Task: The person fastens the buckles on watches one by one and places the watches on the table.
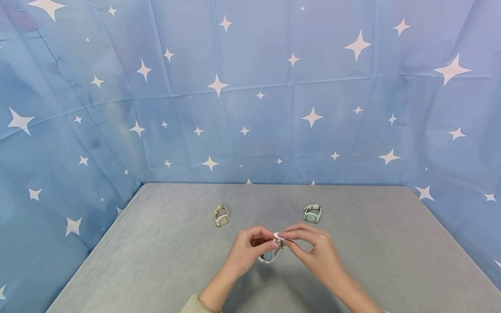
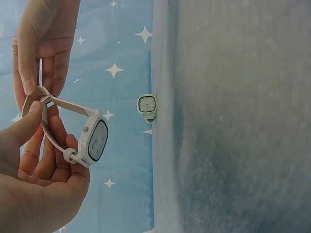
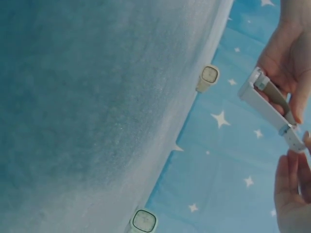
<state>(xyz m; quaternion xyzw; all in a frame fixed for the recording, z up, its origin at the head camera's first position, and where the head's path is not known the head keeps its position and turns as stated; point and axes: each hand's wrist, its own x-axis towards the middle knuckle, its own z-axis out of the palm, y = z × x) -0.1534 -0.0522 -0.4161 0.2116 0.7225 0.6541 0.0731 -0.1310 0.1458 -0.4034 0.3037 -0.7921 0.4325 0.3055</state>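
Note:
A white wristwatch (image 1: 268, 260) hangs between the two hands above the table, its dial (image 2: 98, 140) facing outward in the left wrist view. My left hand (image 1: 243, 251) pinches the strap by the buckle, with fingers behind the band. On the other side my right hand (image 1: 315, 248) pinches the strap's free end (image 3: 294, 141) between thumb and fingers. The strap makes a loop that passes through a keeper (image 2: 48, 98). Fingers partly cover the buckle, so how it is fastened cannot be told.
Farther back on the grey table (image 1: 156, 261) lie a beige watch (image 1: 221, 218) to the left and a mint green watch (image 1: 312, 215) to the right. A blue curtain (image 1: 250, 87) with white stars stands behind the table and along its sides.

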